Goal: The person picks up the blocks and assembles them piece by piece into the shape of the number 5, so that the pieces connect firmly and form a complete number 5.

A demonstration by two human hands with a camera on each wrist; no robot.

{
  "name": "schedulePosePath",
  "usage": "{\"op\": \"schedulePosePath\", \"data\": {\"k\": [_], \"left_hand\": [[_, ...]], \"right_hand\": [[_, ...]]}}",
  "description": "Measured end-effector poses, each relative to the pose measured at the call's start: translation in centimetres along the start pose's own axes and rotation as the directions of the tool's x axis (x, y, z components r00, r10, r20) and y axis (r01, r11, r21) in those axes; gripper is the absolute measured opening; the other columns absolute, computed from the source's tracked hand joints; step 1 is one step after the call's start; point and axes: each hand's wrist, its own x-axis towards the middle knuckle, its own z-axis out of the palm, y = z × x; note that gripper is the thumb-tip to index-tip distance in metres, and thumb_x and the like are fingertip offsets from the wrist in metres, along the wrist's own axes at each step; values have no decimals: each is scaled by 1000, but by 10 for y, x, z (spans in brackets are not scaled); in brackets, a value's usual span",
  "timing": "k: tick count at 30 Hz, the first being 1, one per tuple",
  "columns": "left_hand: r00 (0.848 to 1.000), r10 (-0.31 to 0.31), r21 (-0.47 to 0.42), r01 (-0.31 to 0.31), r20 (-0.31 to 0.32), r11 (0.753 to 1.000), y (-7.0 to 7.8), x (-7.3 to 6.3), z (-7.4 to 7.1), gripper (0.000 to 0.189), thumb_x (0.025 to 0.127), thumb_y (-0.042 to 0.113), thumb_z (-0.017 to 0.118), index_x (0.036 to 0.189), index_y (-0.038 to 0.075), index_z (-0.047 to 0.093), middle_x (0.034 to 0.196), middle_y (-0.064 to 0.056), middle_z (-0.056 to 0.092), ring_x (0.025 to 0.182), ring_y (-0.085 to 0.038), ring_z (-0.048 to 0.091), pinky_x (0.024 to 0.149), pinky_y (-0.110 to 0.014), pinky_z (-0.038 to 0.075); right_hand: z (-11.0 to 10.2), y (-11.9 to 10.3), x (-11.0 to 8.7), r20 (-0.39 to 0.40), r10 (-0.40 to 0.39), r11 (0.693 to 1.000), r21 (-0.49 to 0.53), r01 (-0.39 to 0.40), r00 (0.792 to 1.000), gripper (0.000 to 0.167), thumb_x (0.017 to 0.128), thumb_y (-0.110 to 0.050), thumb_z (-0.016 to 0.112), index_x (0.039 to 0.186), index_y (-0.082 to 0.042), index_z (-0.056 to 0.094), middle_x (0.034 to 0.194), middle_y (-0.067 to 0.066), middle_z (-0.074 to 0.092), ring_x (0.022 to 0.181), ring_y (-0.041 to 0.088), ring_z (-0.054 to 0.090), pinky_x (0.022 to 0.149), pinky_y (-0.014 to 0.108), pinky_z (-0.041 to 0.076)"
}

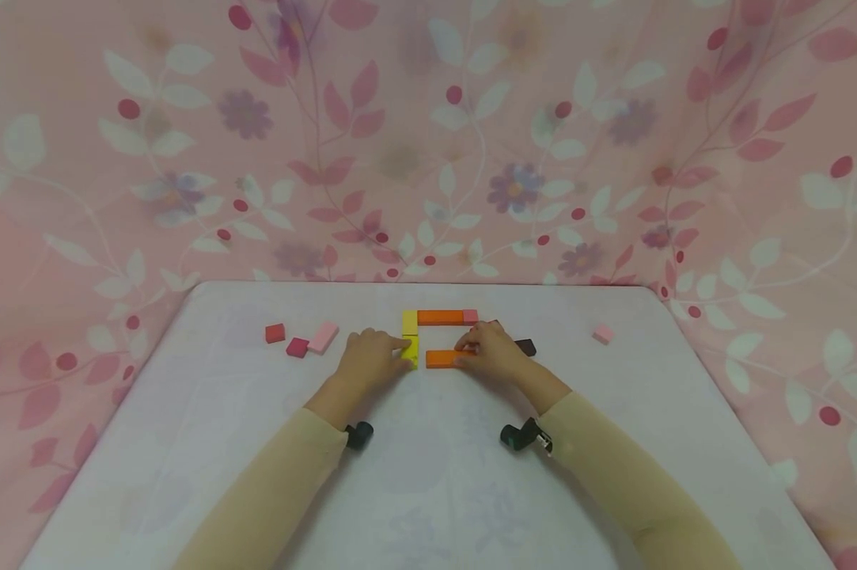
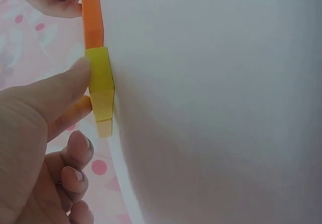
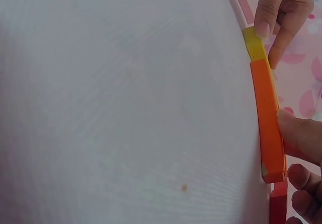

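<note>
Just right of the near yellow block [image 2: 100, 69], across a narrow gap in the head view, the near orange bar [image 3: 266, 118] lies on the tabletop [image 1: 435, 475], running lengthwise away from that block. The right hand [image 1: 495, 348] has hold of the bar, thumb on the near side and a finger behind, parted only by the bar's thickness. At the yellow block, the left hand [image 1: 369, 355] pinches between thumb and forefinger, spread about as far as the block needs, the remaining fingers bent and holding nothing. The step in hand looks like squaring bar to block, so the left hand would best act as a firm stop while the right slides the bar flat, straight toward the block rather than at a slant. A light pinch should do; hard squeezing could twist the bar or nudge the far yellow block [image 1: 410, 322], directly behind the near one. To the right beyond the near yellow block, the far orange bar [image 1: 440, 317], ending in a small pink block [image 1: 470, 316], gives a line to match by eye. Well left of the near yellow block, past the left hand, lie a pale pink block [image 1: 322, 338] and a red block [image 1: 274, 333].
</note>
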Motion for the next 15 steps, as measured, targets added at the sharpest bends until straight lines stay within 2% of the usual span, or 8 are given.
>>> {"op": "schedulePosePath", "data": {"k": [8,15], "left_hand": [[1000,0,-3,0,-2,1000,4,-2,-5,46,89,46,73,131,28,68,115,-6,71,88,-23,50,81,-39,36],[1000,-2,3,2,5,1000,3,1,-3,48,89,47,74,131,27,69,110,-4,71,89,-22,49,82,-38,37]], "right_hand": [[0,-1,0,-8,-27,1000,-8,27,1000,20,87,-30,80,102,-16,78,89,1,55,93,24,46,79,35,37],[-1,-2,1,7,3,1000,0,-3,1000,22,87,-32,79,103,-17,78,94,1,58,95,23,46,80,34,38]]}}
